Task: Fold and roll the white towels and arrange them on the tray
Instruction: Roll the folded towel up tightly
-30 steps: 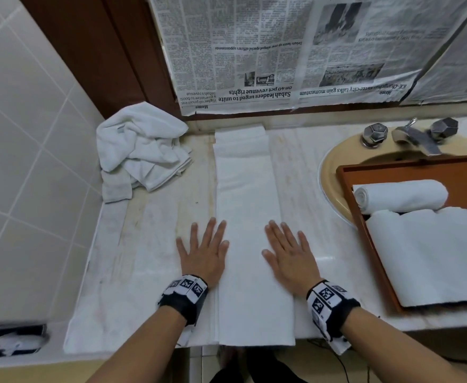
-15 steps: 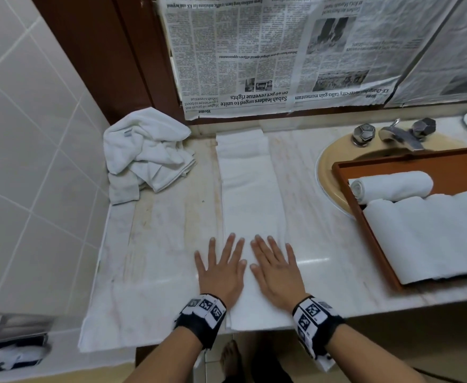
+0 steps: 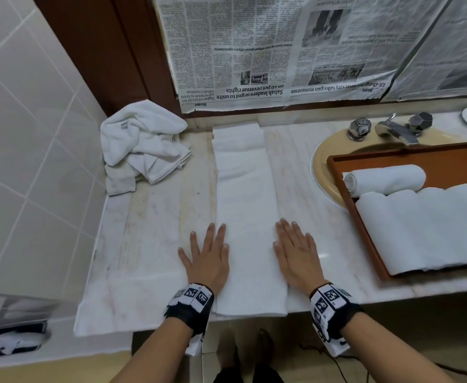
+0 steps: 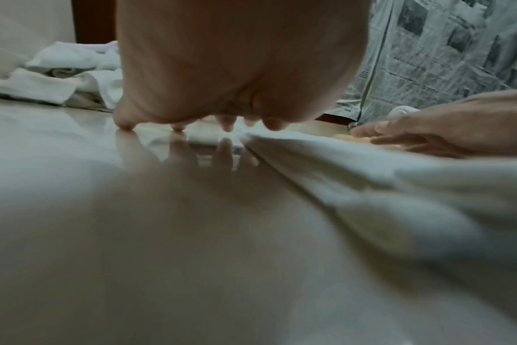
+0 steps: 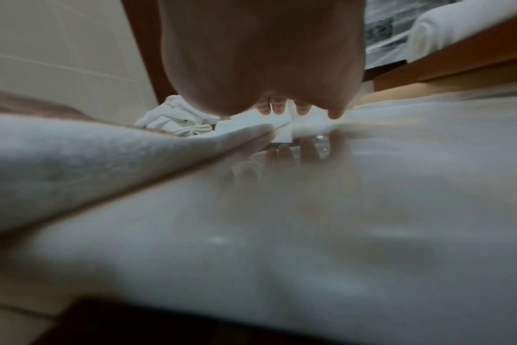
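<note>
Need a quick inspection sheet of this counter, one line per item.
Surface: marble counter, glossy, stained.
Job's things: folded towel strip flat, running front to back; crumpled towel pile back left; tray over the sink, holding one rolled towel and a row of rolls.
Clutter: nothing seen.
Hands: left hand and right hand flat, fingers straight, flanking the strip's long edges.
Cables: dark cable on the floor.
Surroundings: newspaper on the back wall; tap.
</note>
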